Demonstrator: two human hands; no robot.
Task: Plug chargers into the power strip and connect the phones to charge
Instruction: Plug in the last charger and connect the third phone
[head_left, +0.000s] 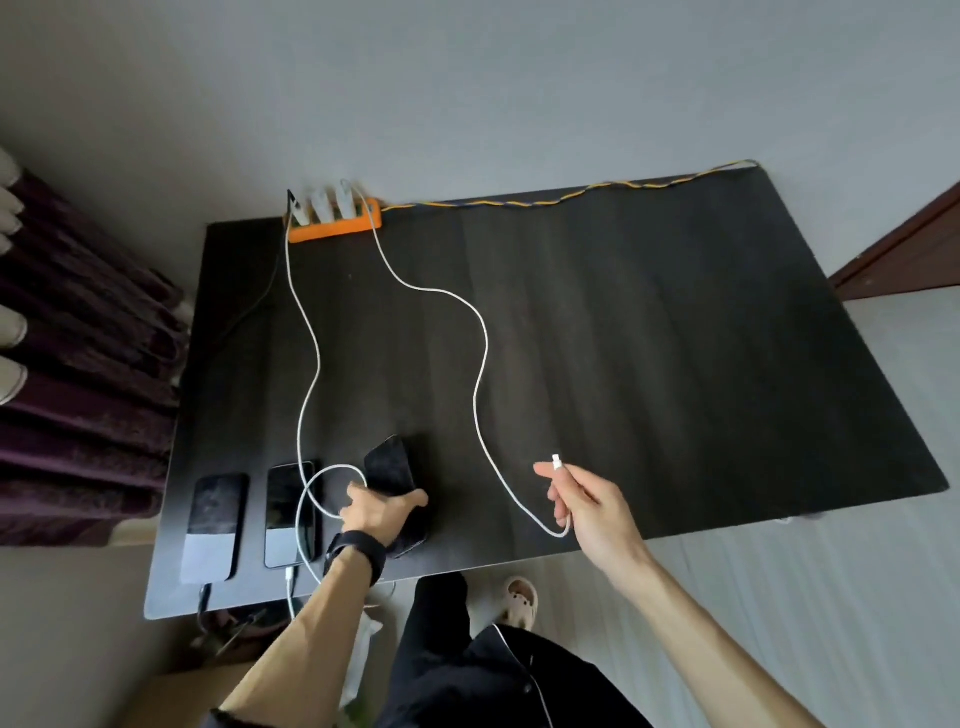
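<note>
Dark wood bench (675, 338) is standing against a pale wall, with an orange power strip (335, 221) lying at its far edge and three chargers (324, 202) sitting in it. Two phones (215, 525) are lying flat near the front left corner, each seemingly with a cable at its near end. The left hand (382, 512) is wrapping its grip around a third phone (397, 467), tilting it up off the bench. The right hand (584, 501) is pinching a white cable (480, 358) just behind its plug (557, 461), well apart from that phone.
</note>
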